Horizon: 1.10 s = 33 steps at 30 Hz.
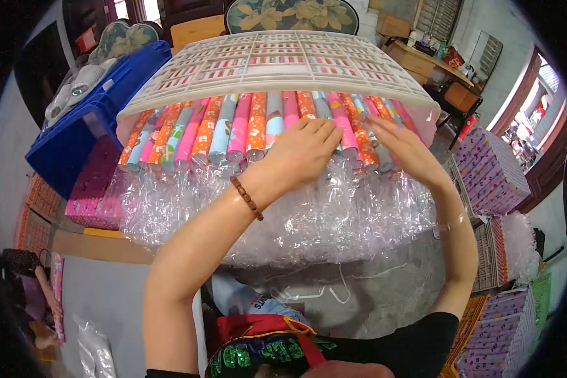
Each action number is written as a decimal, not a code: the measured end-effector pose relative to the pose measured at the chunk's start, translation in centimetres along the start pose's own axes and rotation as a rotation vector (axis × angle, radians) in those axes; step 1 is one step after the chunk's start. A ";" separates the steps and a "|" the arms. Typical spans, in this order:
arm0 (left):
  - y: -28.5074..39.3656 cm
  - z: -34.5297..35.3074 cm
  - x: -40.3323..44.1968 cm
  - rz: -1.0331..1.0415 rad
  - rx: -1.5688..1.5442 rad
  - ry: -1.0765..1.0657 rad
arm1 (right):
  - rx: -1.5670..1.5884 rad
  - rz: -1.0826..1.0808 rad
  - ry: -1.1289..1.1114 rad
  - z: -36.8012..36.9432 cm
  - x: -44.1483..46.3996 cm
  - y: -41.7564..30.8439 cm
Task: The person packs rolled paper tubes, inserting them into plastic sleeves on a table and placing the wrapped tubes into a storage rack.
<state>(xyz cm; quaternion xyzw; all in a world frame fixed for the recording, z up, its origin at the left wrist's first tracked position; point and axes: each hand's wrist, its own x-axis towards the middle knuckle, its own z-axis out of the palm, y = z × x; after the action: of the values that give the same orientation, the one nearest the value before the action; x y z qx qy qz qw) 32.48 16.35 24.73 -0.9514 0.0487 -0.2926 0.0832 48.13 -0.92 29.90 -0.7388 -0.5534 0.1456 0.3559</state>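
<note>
A row of patterned paper rolls in orange, pink, blue and grey points toward me, with clear plastic film hanging loosely from the near ends. Over the back part of the rolls stands a white slatted plastic crate. My left hand, below a brown bead bracelet, lies flat over the rolls right of the middle, fingers stretched out. At the right end of the row, my right hand rests with straight fingers against the rolls. Neither hand grips anything that I can see.
A blue bin stands at left above a pink patterned stack. Another person's arm is beside a long patterned roll at lower left. Purple-patterned stacks line the right side. White strapping lies on the floor.
</note>
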 end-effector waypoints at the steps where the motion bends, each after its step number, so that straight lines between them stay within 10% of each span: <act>1: -0.2 -0.3 0.1 -0.003 -0.016 -0.053 | -0.031 0.023 -0.019 -0.1 1.7 0.3; 12: -0.4 0.7 -0.3 0.004 0.039 0.017 | -0.745 -0.433 0.223 4.5 17.4 4.2; 16: -0.1 0.7 -0.6 -0.035 0.089 0.049 | -0.605 -0.290 0.119 5.7 16.9 1.0; 22: 3.7 -1.5 -3.9 0.446 -0.115 0.197 | -0.545 -0.249 0.054 5.4 16.3 1.0; 26: 9.8 -2.4 -10.2 0.506 -0.384 -0.148 | -0.576 -0.349 0.106 5.7 16.6 1.5; 33: 12.1 -4.8 -15.0 0.320 -0.375 0.110 | -0.217 -0.442 -0.007 5.2 12.4 -1.2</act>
<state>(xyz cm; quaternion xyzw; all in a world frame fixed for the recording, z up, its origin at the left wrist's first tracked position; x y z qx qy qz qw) 16.85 5.99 18.18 -0.9130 0.2564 -0.3130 -0.0526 48.38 12.54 29.24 -0.6330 -0.7152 0.0064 0.2961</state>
